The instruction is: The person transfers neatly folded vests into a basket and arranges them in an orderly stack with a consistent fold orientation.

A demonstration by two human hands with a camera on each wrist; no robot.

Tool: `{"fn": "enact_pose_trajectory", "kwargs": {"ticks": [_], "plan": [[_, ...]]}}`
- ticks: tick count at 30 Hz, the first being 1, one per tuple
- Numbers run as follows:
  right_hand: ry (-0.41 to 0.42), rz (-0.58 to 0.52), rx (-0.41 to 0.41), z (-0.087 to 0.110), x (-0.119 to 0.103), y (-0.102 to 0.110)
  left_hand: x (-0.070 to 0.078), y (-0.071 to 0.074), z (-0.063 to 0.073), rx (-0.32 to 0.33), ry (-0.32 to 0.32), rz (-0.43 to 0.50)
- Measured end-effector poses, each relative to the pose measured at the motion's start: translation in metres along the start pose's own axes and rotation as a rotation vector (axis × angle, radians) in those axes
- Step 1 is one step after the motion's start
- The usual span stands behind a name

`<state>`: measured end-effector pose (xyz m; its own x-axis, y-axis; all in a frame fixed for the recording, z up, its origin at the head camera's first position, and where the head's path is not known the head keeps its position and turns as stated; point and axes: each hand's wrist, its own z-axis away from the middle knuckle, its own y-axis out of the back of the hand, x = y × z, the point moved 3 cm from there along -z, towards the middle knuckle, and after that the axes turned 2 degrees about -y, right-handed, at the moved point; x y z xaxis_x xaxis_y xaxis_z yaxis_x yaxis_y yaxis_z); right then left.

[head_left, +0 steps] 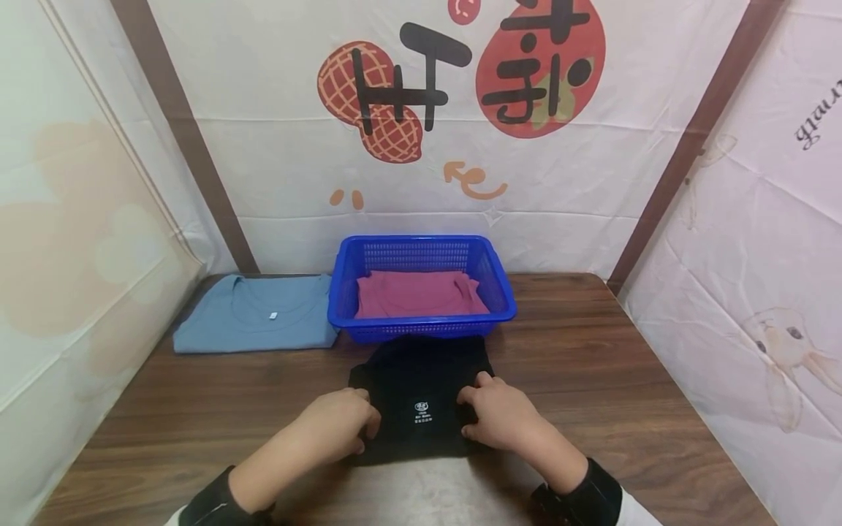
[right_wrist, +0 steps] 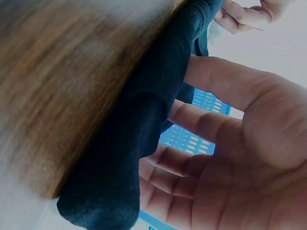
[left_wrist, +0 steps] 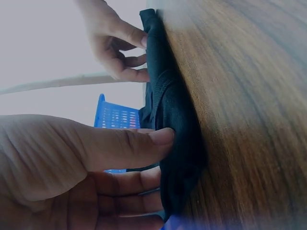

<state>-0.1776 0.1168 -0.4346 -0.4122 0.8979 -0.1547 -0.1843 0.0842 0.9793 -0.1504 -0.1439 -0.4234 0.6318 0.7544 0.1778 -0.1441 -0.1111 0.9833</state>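
Note:
A folded black shirt (head_left: 421,380) with a small white printed label lies on the table in front of the blue basket. At its left edge my left hand (head_left: 342,420) touches the cloth with thumb and fingertips. In the left wrist view, the left thumb (left_wrist: 144,143) lies along the thick folded edge, fingers spread beside it. My right hand (head_left: 500,413) rests its fingertips on the shirt's right side. The right wrist view shows the right fingers (right_wrist: 192,124) loosely extended and apart against the black fold; some fingertips are hidden behind the cloth.
A blue plastic basket (head_left: 427,319) holding a folded pink shirt (head_left: 421,294) stands at the back of the wooden table (head_left: 572,351). To its left lies a folded blue-grey shirt (head_left: 263,314). Printed cloth walls (head_left: 276,168) enclose the table at the back and sides.

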Motion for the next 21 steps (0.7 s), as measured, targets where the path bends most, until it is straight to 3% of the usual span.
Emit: {"fn": "enact_pose_trajectory", "kwargs": {"ticks": [21], "plan": [[-0.001, -0.03, -0.036, -0.0056, -0.0025, 0.0071, 0.0, 0.0029, 0.0005, 0.005, 0.022, 0.015]]}}
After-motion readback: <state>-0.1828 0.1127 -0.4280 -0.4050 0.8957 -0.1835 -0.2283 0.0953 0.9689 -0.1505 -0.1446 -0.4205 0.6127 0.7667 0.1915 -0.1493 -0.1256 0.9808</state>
